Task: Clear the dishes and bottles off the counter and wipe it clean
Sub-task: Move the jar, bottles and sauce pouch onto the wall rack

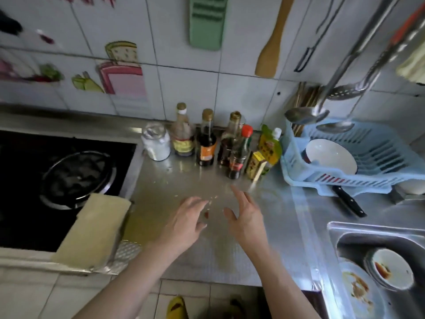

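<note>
We have the steel tabletop (pixel 184 180) mostly bare now, its dull brushed metal flecked with pale crumbs (pixel 212 199) and one small red smear (pixel 206 214). To our left sits the black glass stove (pixel 27 171) with its round metal burner ring, and a flat, soft yellow cloth (pixel 94 229) lies across the stove's edge, near our left hand. To our right the steel sink (pixel 340 238) holds the dirty plates (pixel 391 270), round, white and stained brown, so we judge the dishes cleared. The pale blue plastic rack (pixel 368 153) behind it carries a smooth white bowl (pixel 331 155). The bottles (pixel 207 143), tall dark glass with gold and red caps, stand grouped against the tiled wall. Both hands hover just above the crumbs, holding nothing: our left hand (pixel 184 222) has its fingers loosely spread, our right hand (pixel 247 217) is open, thumb apart. Wiping seems the step in hand; next we likely need to reach left and grip the cloth
</note>
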